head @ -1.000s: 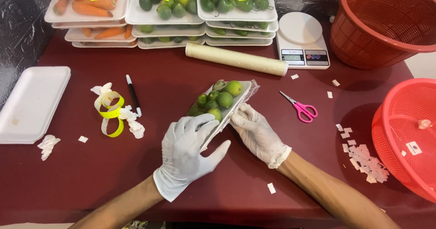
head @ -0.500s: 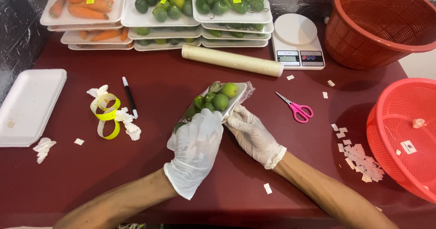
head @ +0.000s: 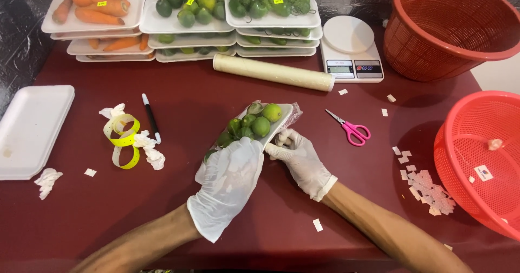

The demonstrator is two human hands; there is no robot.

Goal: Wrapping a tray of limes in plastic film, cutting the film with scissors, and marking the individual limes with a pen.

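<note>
On the maroon table (head: 216, 240), left hand (head: 227, 183) and right hand (head: 300, 159) clamp a white lime tray (head: 260, 124), tilted.

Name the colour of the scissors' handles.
Pink; the scissors lie on the dark red table, clearest in the head view.

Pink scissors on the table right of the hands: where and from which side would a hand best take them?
Probably by the pink handle loops, coming from the right and above. The scissors lie flat and closed on the red table, blades pointing up-left, loops toward the red basket. The right hand is nearest, though it is under the tray of limes.
</note>
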